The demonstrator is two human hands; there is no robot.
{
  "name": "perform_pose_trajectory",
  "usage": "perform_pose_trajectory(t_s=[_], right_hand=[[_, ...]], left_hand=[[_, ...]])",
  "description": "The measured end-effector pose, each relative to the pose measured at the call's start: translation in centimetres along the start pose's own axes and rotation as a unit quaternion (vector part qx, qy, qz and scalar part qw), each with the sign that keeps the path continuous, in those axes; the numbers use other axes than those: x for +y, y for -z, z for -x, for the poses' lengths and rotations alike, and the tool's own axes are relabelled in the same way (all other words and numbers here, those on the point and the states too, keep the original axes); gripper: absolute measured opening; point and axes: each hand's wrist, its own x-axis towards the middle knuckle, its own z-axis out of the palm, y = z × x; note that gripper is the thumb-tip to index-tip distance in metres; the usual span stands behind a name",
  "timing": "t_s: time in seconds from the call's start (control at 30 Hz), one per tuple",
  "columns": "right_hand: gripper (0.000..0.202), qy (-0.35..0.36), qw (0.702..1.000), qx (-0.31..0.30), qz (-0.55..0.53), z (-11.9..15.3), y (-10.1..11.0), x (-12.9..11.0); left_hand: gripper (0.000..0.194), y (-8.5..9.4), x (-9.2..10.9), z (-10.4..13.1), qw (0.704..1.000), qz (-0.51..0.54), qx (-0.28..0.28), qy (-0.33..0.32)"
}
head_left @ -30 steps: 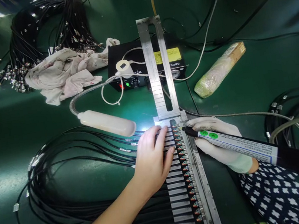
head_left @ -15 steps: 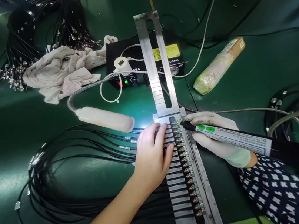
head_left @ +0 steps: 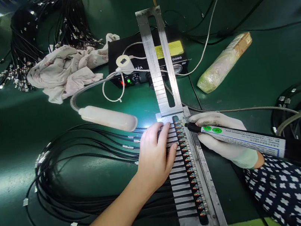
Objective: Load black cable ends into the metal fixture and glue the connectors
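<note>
My right hand (head_left: 222, 136), in a white glove, is wrapped round a black dispensing syringe (head_left: 245, 140) with a white label and green stickers. Its tip points left at the upper end of a row of small metal connectors (head_left: 187, 154) with coloured wire ends. These sit in a long metal fixture (head_left: 184, 204), their black cables (head_left: 76, 201) leaving to the left through its slots. My bare left hand (head_left: 156, 153) lies over the upper cables, fingers apart, the fingertips on the fixture's edge. Part of the slots and cables is hidden beneath it.
A white gooseneck lamp (head_left: 108, 117) shines just beyond my left hand. Behind stands a black dispenser box (head_left: 139, 77), with the slotted metal cover (head_left: 158, 78) raised before it. A crumpled cloth (head_left: 62, 69), cable bundles (head_left: 27, 44) and a wrapped block (head_left: 225, 64) lie around.
The view has shifted slightly, so everything appears a little further right and higher. The syringe tip sits slightly nearer to me along the connector row. My left hand keeps its place on the cables.
</note>
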Motion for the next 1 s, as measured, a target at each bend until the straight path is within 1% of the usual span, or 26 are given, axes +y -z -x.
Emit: perform_pose_trajectory(t_s=[0.6,1.0], right_hand=[[0.015,-0.005,1.0,0.002,-0.01,0.1,0.11,0.06],[0.017,-0.007,1.0,0.007,-0.01,0.17,-0.23,0.43]], left_hand=[[0.048,-0.06,0.03,0.05,1.0,-0.002,-0.001,-0.003],[0.048,-0.1,0.04,-0.06,1.0,-0.003,-0.001,-0.004]])
